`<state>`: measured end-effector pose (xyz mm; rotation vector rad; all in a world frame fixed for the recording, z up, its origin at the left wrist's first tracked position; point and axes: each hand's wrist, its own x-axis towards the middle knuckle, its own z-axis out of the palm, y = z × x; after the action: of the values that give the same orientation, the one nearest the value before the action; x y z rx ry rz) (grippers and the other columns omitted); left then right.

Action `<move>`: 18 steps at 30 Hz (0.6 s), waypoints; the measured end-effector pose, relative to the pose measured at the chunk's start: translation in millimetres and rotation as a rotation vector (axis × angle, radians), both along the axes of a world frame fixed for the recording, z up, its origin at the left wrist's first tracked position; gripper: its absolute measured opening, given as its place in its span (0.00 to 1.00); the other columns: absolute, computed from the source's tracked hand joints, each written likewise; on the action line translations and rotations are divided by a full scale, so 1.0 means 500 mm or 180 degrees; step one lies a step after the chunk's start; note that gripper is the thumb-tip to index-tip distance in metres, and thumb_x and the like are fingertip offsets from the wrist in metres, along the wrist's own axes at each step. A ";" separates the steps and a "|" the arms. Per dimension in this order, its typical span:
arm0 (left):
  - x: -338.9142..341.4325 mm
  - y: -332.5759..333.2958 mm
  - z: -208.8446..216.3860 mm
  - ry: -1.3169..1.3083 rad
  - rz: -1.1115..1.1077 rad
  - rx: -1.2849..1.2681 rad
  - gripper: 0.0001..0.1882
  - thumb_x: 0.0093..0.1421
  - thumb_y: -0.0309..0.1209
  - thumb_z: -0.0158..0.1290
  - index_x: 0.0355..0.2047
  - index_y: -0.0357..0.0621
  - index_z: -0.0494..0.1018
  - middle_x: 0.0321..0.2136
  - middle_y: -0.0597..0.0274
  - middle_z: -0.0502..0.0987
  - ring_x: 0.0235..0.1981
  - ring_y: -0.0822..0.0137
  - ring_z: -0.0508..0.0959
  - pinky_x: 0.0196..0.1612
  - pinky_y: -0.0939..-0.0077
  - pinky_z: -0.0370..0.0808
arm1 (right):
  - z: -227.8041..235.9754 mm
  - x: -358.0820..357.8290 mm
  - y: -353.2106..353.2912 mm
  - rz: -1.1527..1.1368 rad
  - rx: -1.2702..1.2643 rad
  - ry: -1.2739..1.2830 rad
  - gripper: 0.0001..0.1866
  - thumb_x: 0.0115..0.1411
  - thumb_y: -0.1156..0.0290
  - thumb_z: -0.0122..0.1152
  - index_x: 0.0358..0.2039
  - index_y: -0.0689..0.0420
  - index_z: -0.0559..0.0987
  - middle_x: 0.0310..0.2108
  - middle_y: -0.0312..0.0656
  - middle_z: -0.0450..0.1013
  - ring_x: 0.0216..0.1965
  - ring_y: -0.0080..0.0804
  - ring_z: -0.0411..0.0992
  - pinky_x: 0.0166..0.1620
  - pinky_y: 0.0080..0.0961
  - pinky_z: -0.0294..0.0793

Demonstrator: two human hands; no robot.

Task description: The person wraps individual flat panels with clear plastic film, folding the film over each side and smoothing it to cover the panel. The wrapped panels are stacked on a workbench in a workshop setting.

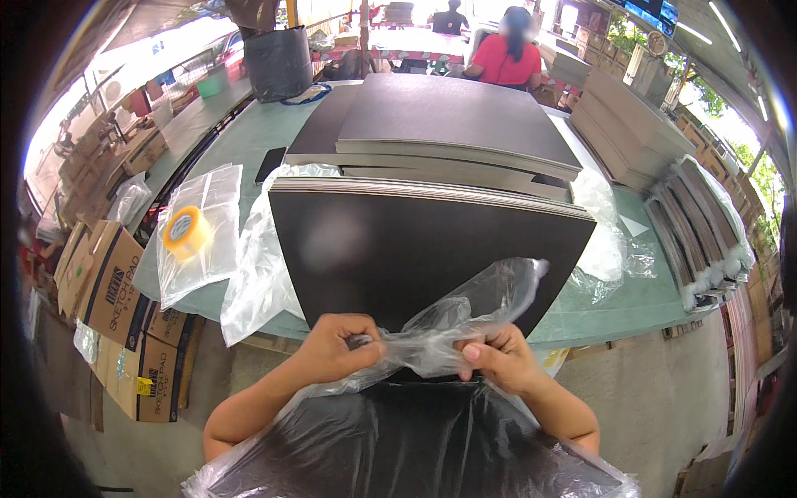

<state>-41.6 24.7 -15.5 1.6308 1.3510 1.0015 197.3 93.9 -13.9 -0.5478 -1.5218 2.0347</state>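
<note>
Both my hands pinch the gathered mouth of a clear plastic bag [415,353] in front of me. My left hand [342,349] is closed on its left side. My right hand [502,358] grips it on the right, and a loose flap of the film sticks up between and beyond them. Lower down, the bag spreads over something dark whose shape I cannot make out. Just beyond my hands, a stack of large black boards [415,249] leans tilted, its pale layered edges at the top. More black boards [457,116] lie flat behind it.
A yellow tape roll [188,231] rests on clear plastic sleeves [199,274] on the green table [573,319]. Wrapped packs [697,232] and grey board stacks [627,124] stand right; cardboard boxes [116,290] sit lower left. A person in red [506,58] is at the back.
</note>
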 end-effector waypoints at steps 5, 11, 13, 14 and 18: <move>-0.239 0.012 -0.019 0.0605 0.2581 0.0875 0.05 0.41 0.21 0.51 0.20 0.38 0.67 0.18 0.64 0.69 0.20 0.72 0.67 0.26 0.80 0.66 | 0.013 0.059 0.002 0.0213 0.0547 0.0802 0.15 0.54 0.72 0.51 0.13 0.59 0.63 0.19 0.40 0.68 0.21 0.22 0.64 0.26 0.17 0.63; -0.034 -0.044 0.165 0.1309 0.1946 0.2431 0.04 0.48 0.23 0.49 0.24 0.37 0.66 0.22 0.63 0.68 0.25 0.72 0.68 0.32 0.81 0.64 | 0.075 0.013 -0.024 0.0542 0.1096 0.0620 0.08 0.46 0.84 0.57 0.19 0.62 0.66 0.22 0.45 0.70 0.26 0.27 0.69 0.28 0.19 0.66; -0.072 -0.020 0.121 0.1264 0.2046 0.2138 0.07 0.47 0.26 0.52 0.24 0.37 0.66 0.23 0.62 0.68 0.26 0.71 0.68 0.33 0.80 0.64 | 0.082 0.027 -0.033 0.0244 0.1114 0.0696 0.07 0.45 0.84 0.57 0.23 0.62 0.68 0.24 0.44 0.70 0.27 0.26 0.69 0.29 0.18 0.67; -0.118 -0.021 0.092 0.1146 0.2491 0.1739 0.12 0.45 0.29 0.55 0.27 0.38 0.65 0.23 0.62 0.68 0.26 0.69 0.68 0.34 0.78 0.65 | 0.066 0.044 -0.025 0.0079 0.1355 0.0722 0.09 0.46 0.81 0.58 0.28 0.63 0.68 0.25 0.44 0.70 0.28 0.26 0.69 0.31 0.19 0.67; -0.141 -0.051 -0.033 0.0974 0.2663 0.1192 0.18 0.43 0.30 0.58 0.30 0.39 0.62 0.21 0.60 0.68 0.23 0.68 0.70 0.28 0.78 0.67 | 0.024 0.049 0.001 -0.0049 0.1270 -0.0235 0.12 0.49 0.72 0.58 0.32 0.64 0.69 0.27 0.40 0.70 0.31 0.25 0.69 0.34 0.19 0.67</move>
<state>-112.4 -0.7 -32.2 1.5222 2.2561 1.5991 221.7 94.3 -1.8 -0.4749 -1.8967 1.6493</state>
